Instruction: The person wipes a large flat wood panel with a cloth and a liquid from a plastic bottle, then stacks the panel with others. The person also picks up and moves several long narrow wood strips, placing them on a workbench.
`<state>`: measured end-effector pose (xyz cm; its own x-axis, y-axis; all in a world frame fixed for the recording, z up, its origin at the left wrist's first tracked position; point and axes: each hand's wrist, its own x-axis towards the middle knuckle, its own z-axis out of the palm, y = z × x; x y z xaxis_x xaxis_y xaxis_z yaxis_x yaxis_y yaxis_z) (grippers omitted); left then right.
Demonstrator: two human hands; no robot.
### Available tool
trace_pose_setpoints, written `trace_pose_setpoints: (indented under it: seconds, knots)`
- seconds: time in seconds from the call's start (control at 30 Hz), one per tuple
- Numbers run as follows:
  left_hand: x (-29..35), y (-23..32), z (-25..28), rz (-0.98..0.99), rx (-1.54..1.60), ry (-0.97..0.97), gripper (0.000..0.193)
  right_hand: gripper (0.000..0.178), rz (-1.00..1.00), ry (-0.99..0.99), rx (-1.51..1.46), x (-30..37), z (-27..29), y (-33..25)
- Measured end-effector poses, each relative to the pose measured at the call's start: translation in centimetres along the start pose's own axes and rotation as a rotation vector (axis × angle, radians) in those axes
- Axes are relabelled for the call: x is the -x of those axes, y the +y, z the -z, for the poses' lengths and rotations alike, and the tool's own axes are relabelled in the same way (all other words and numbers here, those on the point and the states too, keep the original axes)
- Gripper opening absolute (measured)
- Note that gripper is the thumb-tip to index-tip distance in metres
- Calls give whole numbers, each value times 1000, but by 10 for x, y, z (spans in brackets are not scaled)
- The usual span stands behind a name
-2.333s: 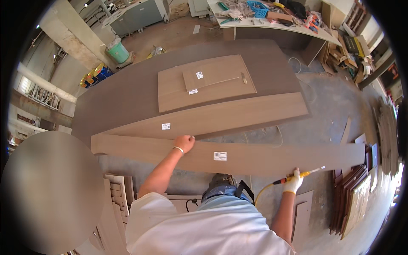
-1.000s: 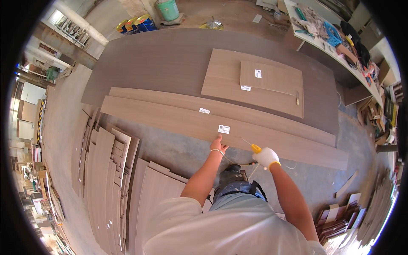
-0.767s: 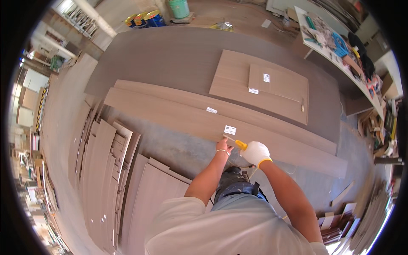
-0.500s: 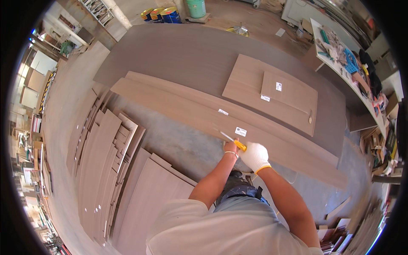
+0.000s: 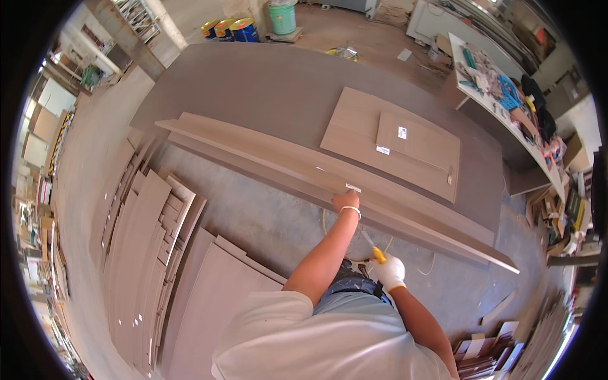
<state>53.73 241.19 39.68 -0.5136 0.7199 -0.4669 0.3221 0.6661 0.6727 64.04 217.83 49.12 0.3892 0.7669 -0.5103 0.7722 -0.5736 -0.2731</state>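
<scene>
A long, narrow brown board (image 5: pixel 278 151) is tilted up along the near side of a large brown panel. My bare left hand (image 5: pixel 346 200), with a pale band at the wrist, is closed on its near edge beside a white label (image 5: pixel 353 188). In a white knitted glove, my right hand (image 5: pixel 390 272) is closed round the yellow handle of a hand tool (image 5: pixel 379 254). Its slim pale metal blade points up and left, apart from the board; whether it is a file or a knife I cannot tell.
The large dark brown panel (image 5: pixel 253 82) carries two smaller labelled boards (image 5: pixel 354 120). Stacked boards (image 5: pixel 136 253) lie at the left. At the right stands a cluttered white bench (image 5: pixel 468 88). Paint tins (image 5: pixel 244 30) and a green bucket (image 5: pixel 282 19) stand at the far side.
The long board has gone from lying nearly flat to tilted, its near edge raised by my left hand. My right hand has drawn the yellow-handled tool back towards my body, away from my left hand.
</scene>
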Motion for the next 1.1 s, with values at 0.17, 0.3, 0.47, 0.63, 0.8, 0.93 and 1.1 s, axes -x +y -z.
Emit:
trace_pose_setpoints:
  seconds: [0.17, 0.3, 0.47, 0.63, 0.8, 0.93, 1.1]
  knots:
    - [12, 23, -22, 58, -187, -43, 45, 42, 150, 59, 11, 2, 12, -45]
    - [8, 31, -14, 242, 315, -468, 38, 42, 103, 100, -29, 4, 12, -36]
    - [29, 22, 5, 393, 692, -510, 43, 45, -170, 59, -41, 30, 11, 43]
    - [5, -53, 26, 423, 769, -566, 50, 40, -377, 216, -228, 57, 12, 134]
    - [9, -102, 9, 507, 527, -794, 46, 34, -583, 84, -623, 92, 8, 152]
    - [53, -101, -29, 567, 545, -949, 47, 23, -679, -7, -724, 107, -23, 134]
    - [44, -103, -43, 494, 651, -920, 50, 25, -732, 23, -873, 119, -58, 127]
